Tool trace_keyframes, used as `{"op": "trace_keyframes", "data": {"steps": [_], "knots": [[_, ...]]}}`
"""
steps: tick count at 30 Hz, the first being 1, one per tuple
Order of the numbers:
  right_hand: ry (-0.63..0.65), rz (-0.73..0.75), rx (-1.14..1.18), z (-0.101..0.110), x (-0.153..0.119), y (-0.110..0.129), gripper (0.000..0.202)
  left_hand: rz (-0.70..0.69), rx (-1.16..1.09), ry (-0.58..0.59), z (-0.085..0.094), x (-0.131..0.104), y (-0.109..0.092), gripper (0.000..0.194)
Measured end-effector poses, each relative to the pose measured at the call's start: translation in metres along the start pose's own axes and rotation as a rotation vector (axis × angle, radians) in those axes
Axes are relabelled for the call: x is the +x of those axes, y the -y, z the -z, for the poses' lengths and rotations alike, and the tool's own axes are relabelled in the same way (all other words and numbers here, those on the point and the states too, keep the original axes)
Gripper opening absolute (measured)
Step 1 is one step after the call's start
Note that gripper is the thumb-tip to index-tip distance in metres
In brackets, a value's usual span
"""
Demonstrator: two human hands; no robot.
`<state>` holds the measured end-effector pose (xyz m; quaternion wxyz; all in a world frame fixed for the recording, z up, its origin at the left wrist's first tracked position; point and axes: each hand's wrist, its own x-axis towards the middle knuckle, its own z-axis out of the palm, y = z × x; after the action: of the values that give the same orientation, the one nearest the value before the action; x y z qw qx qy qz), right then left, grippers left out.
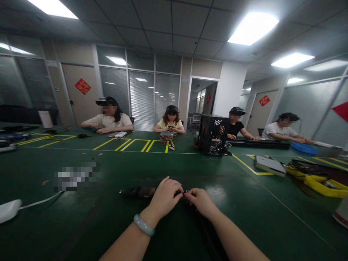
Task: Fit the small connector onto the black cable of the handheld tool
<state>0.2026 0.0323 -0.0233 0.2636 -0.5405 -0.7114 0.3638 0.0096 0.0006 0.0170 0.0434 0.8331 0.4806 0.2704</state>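
Observation:
A dark cylindrical tool, by its shape an electric screwdriver [138,192], lies level on the green table with its narrow tip pointing left. My left hand [165,197] is closed around its rear end; a pale bangle [144,225] circles that wrist. Close beside it, the thumb and fingers of my right hand [201,202] pinch a small dark piece [186,192], which looks like the end of a cable. The fingertips of both hands nearly meet there. Below my right wrist a black cable [208,235] runs toward me, partly hidden by the forearm.
A black computer case [213,136] stands ahead on the green table [114,224]. To the right are a grey box [270,165] and yellow trays [324,185] of parts. A white device [10,211] with a cord lies at left. Several people sit along the far side.

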Motion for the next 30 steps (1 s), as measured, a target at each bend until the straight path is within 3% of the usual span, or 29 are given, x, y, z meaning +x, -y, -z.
{"op": "trace_keyframes", "data": {"steps": [9, 30], "knots": [[-0.015, 0.01, 0.006, 0.0025, -0.0031, 0.0046, 0.026, 0.071, -0.016, 0.054, 0.0008, -0.0009, 0.0019, 0.022], [-0.032, 0.026, -0.023, -0.0015, -0.0032, 0.0029, 0.028, 0.082, -0.011, 0.103, -0.0014, 0.0026, 0.0032, 0.018]]}}
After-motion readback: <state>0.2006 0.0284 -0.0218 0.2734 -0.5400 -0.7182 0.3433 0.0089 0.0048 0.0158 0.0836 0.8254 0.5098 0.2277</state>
